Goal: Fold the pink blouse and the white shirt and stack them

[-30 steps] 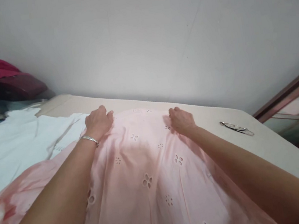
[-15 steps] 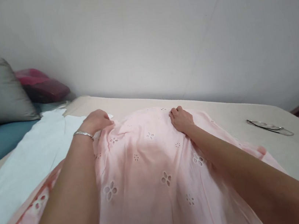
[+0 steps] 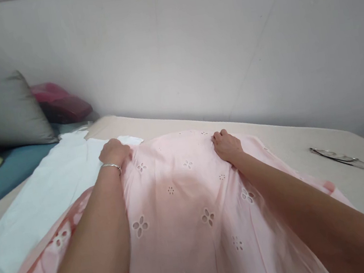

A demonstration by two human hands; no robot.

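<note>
Left hand (image 3: 114,152) and right hand (image 3: 226,145): each grip closed on the far edge of the pink eyelet fabric (image 3: 184,199), spread on the bed (image 3: 291,139). White cloth (image 3: 56,181) lies left; eyeglasses (image 3: 341,158) right.

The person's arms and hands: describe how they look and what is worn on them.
Both forearms are bare, with no sleeves in view. The left hand has a thin silver bangle around its wrist. The right hand shows no glove, watch or bracelet. No rings can be made out on either hand, though the fingers are partly tucked into fabric. No markings show on the arms.
</note>
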